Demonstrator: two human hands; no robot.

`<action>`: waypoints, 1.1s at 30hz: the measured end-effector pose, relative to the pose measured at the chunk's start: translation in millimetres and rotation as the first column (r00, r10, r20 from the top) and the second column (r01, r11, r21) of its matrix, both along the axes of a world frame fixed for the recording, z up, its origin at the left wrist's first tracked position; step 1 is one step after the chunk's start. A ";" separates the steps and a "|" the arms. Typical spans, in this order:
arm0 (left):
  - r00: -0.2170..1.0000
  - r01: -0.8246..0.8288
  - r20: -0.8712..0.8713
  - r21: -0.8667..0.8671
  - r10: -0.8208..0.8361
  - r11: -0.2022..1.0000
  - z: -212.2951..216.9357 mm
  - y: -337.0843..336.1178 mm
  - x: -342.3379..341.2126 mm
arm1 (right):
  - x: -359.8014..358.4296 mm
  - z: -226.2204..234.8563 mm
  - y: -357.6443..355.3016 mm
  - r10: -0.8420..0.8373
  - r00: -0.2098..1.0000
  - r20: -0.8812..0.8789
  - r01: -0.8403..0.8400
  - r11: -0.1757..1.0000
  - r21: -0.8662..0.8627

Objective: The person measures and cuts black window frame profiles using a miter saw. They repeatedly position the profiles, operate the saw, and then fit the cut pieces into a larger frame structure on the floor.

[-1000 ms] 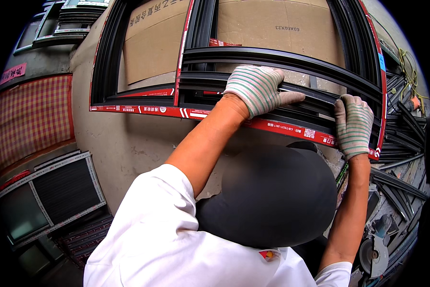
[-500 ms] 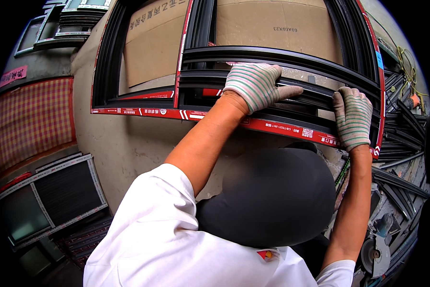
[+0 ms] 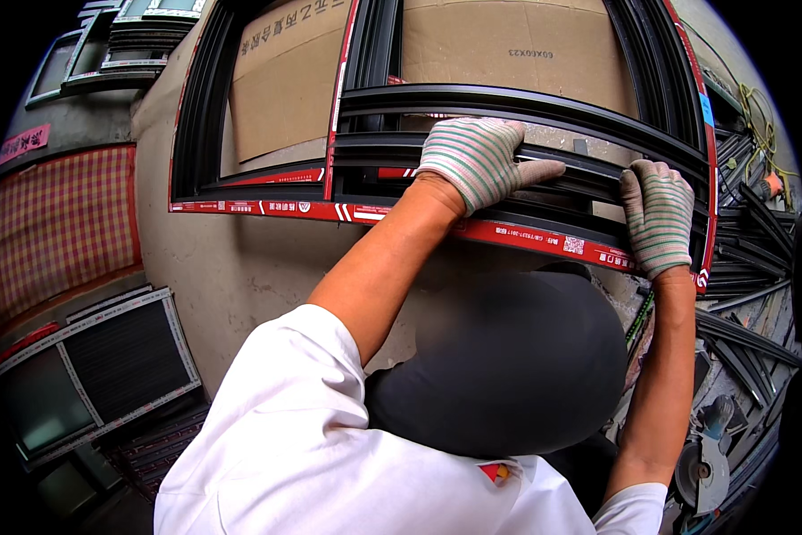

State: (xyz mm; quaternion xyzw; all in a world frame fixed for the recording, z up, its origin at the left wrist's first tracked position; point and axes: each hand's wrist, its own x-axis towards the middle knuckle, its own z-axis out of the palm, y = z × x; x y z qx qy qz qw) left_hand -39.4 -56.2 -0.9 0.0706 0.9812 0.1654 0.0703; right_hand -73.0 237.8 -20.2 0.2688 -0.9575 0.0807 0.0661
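Note:
A large black window frame (image 3: 281, 207) with red protective film along its edges lies before me. Inside its lower right section sits a narrower black sash (image 3: 588, 174), running across from the centre post to the right side. My left hand (image 3: 474, 162), in a striped knit glove, lies over this sash near its middle; the fingers curl over the far side and the thumb stretches to the right. Gloved likewise, my right hand (image 3: 662, 221) grips the sash near its right end, fingers bent over it. The fingertips of both hands are hidden behind the black profile.
Brown cardboard (image 3: 517, 49) lies under the frame's openings. At right are piled black profiles (image 3: 749, 259), a yellow cable (image 3: 762, 129) and an angle grinder (image 3: 702, 468) on the floor. Finished window panels (image 3: 124, 357) lean at left, below a checked cloth (image 3: 57, 223).
Both hands keep the same hold. The frame and the sash show almost no shift.

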 end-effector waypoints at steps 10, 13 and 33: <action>1.000 -0.006 -0.003 0.007 0.006 1.000 0.2 -0.1 7.3 | 1.7 4.1 0.5 0.050 0.998 -0.049 -0.051 0.998 -0.024; 1.000 0.001 -0.026 -0.003 -0.001 1.000 -3.1 0.3 8.2 | 2.4 4.4 1.6 0.067 0.996 -0.058 -0.069 0.997 -0.035; 0.997 0.007 0.079 0.013 -0.008 1.000 1.0 2.7 9.8 | 6.1 12.0 2.3 0.033 0.999 -0.003 -0.033 0.999 0.015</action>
